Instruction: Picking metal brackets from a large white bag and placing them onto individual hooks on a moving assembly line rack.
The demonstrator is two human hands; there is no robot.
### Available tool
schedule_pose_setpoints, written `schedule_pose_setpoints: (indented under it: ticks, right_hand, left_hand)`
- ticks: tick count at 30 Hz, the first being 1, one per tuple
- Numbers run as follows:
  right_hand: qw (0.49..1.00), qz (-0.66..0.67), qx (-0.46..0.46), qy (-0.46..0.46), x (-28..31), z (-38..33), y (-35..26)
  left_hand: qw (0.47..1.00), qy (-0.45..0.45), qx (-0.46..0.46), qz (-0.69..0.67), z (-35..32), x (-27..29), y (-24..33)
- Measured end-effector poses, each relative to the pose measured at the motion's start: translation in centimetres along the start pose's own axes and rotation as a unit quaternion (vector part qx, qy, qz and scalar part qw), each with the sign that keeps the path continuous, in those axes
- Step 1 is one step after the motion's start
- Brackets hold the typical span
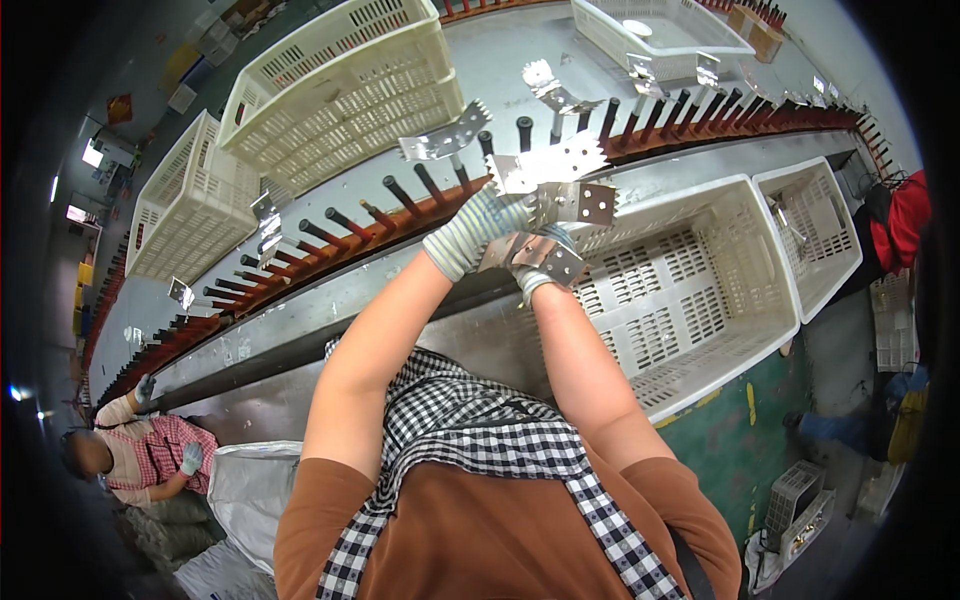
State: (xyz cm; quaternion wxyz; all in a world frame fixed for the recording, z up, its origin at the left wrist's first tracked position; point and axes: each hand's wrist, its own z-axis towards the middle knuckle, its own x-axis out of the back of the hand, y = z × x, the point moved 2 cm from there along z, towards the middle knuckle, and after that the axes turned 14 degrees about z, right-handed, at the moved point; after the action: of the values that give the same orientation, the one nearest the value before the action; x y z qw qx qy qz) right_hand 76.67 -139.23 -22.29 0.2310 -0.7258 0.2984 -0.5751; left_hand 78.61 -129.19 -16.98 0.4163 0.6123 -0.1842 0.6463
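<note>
Both my hands wear striped knit gloves and meet in front of me at the edge of the metal bench. My left hand (468,238) is closed at the lower end of several shiny curved metal plates (572,202), with punched holes and toothed edges. Close beside it, my right hand (532,284) is closed around another bent metal plate (545,254); that plate hides most of its fingers. Just beyond, a toothed metal plate (440,140) sits on one of the black-tipped pegs (405,194) of a long rack.
A white plastic crate (750,235) stands at my right, with a smaller crate (822,230) beyond it. Pale crates (340,110) stand behind the peg rack. A co-worker in a red checked apron (170,450) is at the lower left, near a white sack (255,480).
</note>
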Motion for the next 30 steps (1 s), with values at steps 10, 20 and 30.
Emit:
schedule_pose_setpoints:
  ticks: [10, 20, 30]
  right_hand:
    - [0.993, -0.041, 0.066, 0.09, 0.0, 0.2, -1.1]
    - [0.998, 0.036, -0.053, 0.003, 2.7, -1.0, -2.7]
    - [0.998, -0.03, -0.062, 0.011, 1.3, -0.9, -2.2]
  left_hand:
    - [0.441, -0.121, -0.023, -0.889, 2.8, -3.2, -5.0]
    - [0.248, -0.031, 0.239, -0.938, -0.7, 0.1, -6.8]
    - [0.967, 0.203, 0.133, 0.074, -7.4, 1.1, -10.0]
